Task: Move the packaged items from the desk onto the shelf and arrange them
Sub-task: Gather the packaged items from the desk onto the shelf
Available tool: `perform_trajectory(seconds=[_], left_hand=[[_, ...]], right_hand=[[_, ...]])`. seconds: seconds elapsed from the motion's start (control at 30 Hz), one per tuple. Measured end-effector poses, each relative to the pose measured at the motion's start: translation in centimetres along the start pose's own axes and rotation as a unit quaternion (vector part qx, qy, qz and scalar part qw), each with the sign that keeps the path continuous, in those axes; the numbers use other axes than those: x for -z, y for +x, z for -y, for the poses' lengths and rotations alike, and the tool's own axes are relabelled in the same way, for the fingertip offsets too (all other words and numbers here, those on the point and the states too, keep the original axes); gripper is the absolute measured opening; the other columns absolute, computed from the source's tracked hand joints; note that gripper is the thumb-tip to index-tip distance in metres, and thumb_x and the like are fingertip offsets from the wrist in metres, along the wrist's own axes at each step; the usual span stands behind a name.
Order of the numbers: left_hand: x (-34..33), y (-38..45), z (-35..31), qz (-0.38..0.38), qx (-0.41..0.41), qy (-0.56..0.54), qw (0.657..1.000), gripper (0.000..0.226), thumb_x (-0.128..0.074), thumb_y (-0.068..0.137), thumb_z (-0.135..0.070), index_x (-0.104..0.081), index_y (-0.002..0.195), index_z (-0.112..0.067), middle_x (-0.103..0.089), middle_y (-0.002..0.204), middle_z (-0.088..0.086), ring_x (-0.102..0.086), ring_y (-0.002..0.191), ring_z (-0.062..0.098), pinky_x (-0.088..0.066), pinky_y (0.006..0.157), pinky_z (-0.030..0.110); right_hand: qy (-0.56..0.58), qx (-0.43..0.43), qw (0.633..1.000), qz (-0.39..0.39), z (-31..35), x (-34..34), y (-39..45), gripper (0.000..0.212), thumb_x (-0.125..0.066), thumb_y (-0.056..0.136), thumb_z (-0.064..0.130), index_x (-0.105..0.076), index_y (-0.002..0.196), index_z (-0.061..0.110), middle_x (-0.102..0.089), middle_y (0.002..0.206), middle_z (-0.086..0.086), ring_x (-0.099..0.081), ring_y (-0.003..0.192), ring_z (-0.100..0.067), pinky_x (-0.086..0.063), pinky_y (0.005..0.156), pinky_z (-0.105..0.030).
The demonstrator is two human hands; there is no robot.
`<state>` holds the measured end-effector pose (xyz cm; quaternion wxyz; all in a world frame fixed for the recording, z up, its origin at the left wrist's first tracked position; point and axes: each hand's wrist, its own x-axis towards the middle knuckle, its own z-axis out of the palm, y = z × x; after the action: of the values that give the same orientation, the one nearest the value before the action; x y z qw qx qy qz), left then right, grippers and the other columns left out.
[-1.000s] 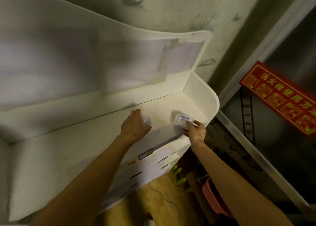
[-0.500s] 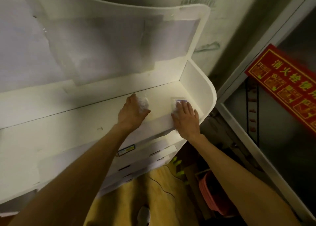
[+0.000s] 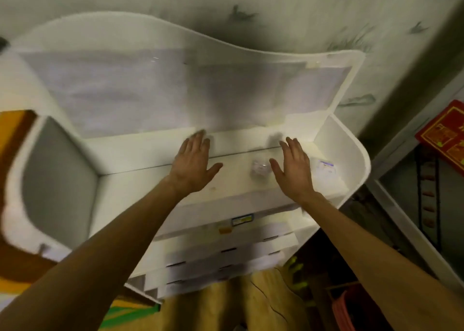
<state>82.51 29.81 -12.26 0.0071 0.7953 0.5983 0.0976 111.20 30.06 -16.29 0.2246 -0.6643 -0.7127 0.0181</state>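
Two small clear packaged items lie on the top board of the white shelf. One clear packet rests between my hands; the other packet, with a blue-purple label, sits near the shelf's right wall. My left hand hovers flat and open over the shelf, left of the first packet. To that packet's right, my right hand is open too, fingers spread, holding nothing. Both hands are blurred by motion.
The shelf has a tall curved back panel and rounded side walls. Lower shelf tiers step down beneath. A red sign hangs on the metal door frame at right. Tan flooring lies below, and a pink basket at bottom right.
Both hands have let go of the packets and lifted off them, fingers spread. The left hand shifted left, away from its packet. The camera view swung left and up.
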Motion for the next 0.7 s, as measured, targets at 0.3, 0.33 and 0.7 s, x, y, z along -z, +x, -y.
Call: perform_trajectory(seconds=[0.3, 0.33, 0.7], left_hand=[[15.2, -12.3, 12.6, -0.096, -0.002, 0.139, 0.986, 0.069, -0.048, 0.095, -0.044, -0.036, 0.150, -0.004, -0.037, 0.155, 0.018, -0.029, 0.146, 0.035, -0.008, 0.125, 0.042], [16.8, -14.4, 15.0, -0.101, 0.024, 0.159, 0.982, 0.069, -0.045, 0.095, -0.046, -0.036, 0.150, -0.004, -0.036, 0.155, 0.018, -0.028, 0.146, 0.035, -0.009, 0.124, 0.043], [21.9, -41.3, 39.2, -0.045, 0.315, 0.173, 0.932, 0.075, -0.016, 0.099, -0.063, -0.023, 0.156, -0.014, -0.019, 0.165, 0.011, -0.015, 0.151, 0.030, -0.009, 0.124, 0.046]], right_hand=[[0.170, 0.116, 0.971, -0.126, 28.7, 2.3, 0.2, 0.061, -0.041, 0.102, 0.043, -0.039, 0.150, 0.006, -0.035, 0.159, -0.013, -0.026, 0.149, -0.030, -0.024, 0.120, -0.044], [0.174, 0.127, 0.969, -0.120, 32.1, 2.2, -0.6, 0.063, -0.040, 0.102, 0.043, -0.036, 0.152, 0.006, -0.033, 0.160, -0.014, -0.023, 0.151, -0.029, -0.020, 0.121, -0.043], [0.151, 0.336, 0.929, -0.034, 62.1, -1.6, -12.1, 0.068, -0.035, 0.104, 0.051, -0.026, 0.157, 0.008, -0.022, 0.165, -0.011, -0.013, 0.154, -0.027, -0.014, 0.123, -0.048]])
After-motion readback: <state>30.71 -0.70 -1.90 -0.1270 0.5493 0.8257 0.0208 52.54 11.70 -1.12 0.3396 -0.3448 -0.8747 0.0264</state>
